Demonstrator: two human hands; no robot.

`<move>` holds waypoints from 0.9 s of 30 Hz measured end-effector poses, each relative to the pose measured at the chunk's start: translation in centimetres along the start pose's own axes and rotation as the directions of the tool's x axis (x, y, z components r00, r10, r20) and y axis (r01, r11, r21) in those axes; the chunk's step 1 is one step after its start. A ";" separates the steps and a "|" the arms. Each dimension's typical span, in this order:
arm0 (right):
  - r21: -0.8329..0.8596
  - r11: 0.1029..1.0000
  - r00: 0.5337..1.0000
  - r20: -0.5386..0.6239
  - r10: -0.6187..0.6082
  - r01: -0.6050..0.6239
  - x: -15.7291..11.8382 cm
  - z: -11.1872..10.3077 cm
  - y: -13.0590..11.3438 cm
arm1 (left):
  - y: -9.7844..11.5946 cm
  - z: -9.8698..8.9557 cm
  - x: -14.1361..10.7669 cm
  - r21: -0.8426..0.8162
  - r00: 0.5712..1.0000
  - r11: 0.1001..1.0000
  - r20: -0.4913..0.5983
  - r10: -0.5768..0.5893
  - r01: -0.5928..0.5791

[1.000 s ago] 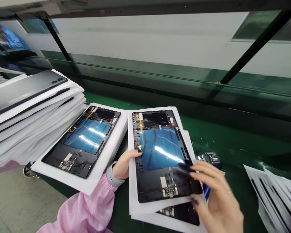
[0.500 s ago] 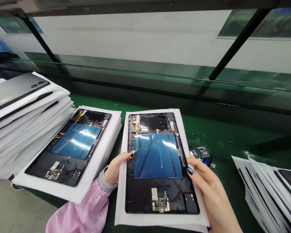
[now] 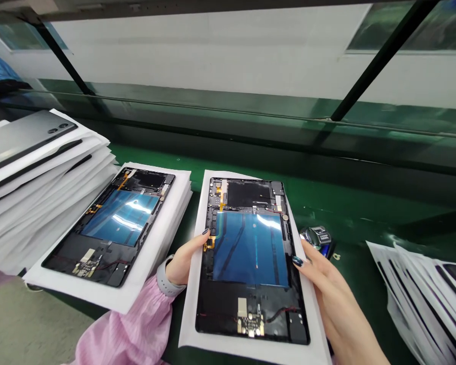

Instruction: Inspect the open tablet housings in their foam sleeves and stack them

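In the head view, an opened tablet (image 3: 251,304) lies on a white sheet (image 3: 192,304), its blue battery (image 3: 247,248) and a small circuit board (image 3: 251,323) showing. Gripping its left edge is my left hand (image 3: 186,258), with the thumb on the frame near an orange flex cable. My right hand (image 3: 327,284) holds the right edge, thumb on top at the rim. The fingers of both hands beneath the sheet are hidden. To the left, a second opened tablet (image 3: 110,223) rests on a stack of white sheets.
At far left rises a tall pile of white sheets (image 3: 49,187) with a grey tablet back cover (image 3: 26,134) on top. Behind my right hand sits a shiny metal-and-blue object (image 3: 317,237). Another sheet pile (image 3: 414,294) stands at right on the green bench (image 3: 345,203).
The held tablet and its sheet have turned slightly clockwise, their top shifting right. Both hands keep their hold. The view has moved a little.
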State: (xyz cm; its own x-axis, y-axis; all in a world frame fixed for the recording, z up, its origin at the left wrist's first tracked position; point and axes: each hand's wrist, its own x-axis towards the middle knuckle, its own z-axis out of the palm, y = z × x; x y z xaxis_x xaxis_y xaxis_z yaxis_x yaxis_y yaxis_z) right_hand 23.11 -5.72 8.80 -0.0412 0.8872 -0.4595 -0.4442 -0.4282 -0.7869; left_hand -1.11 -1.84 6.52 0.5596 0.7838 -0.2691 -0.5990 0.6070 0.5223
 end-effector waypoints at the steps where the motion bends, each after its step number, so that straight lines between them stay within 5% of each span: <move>1: -0.011 1.000 1.000 0.024 0.009 -0.008 0.1 -0.1 0.0 | 0.0 0.0 0.0 0.006 1.000 1.000 -0.003 0.002 -0.002; 14: -0.442 0.891 0.981 -0.104 -0.162 0.101 0.0 -1.2 0.8 | -0.4 -0.7 -0.3 0.121 0.998 0.990 -0.020 -0.064 0.066; 23: -0.513 0.848 0.949 -0.177 -0.261 0.137 -0.1 -1.9 1.5 | -0.2 0.4 0.1 0.133 0.999 0.990 0.000 0.038 -0.038; 27: -0.535 0.823 0.926 -0.179 -0.332 0.191 -0.5 -1.4 1.2 | -0.4 0.0 0.0 0.271 0.990 0.955 -0.043 0.137 -0.120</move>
State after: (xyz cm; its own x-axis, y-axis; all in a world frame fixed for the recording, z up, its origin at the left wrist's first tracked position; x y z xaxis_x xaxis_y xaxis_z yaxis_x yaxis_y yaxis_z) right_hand 23.85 -6.92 7.48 0.2694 0.9331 -0.2382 0.1054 -0.2744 -0.9558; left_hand -0.88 -2.03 6.32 0.4472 0.8644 -0.2296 -0.4845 0.4499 0.7502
